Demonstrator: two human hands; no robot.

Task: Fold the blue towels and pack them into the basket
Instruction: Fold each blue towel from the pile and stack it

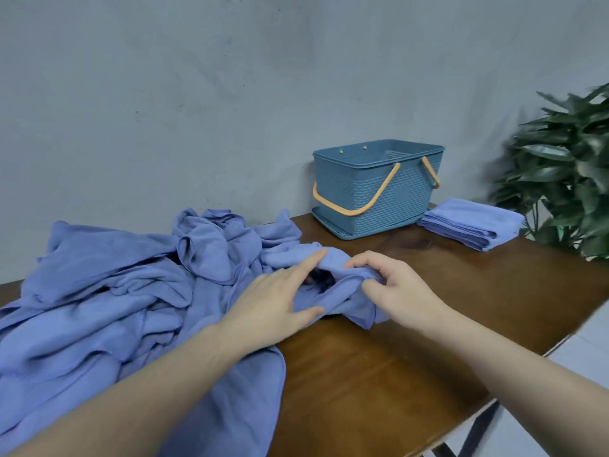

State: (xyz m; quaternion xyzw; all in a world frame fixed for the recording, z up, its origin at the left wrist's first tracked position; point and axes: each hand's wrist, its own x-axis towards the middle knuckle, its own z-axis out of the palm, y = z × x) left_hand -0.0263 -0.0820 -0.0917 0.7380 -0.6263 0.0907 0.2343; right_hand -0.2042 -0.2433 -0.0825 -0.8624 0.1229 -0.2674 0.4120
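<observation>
A heap of crumpled blue towels covers the left half of the wooden table. At the heap's right edge, my right hand pinches a bunched fold of one blue towel. My left hand lies beside it with index finger stretched over the same towel; its other fingers reach into the fold and are partly hidden. A blue plastic basket with orange handles stands at the back of the table, and no towel shows inside it. A stack of folded blue towels lies right of the basket.
A grey wall stands right behind the table. A green leafy plant is at the far right, beside the folded stack. The table's front edge runs diagonally at lower right, with pale floor beyond it.
</observation>
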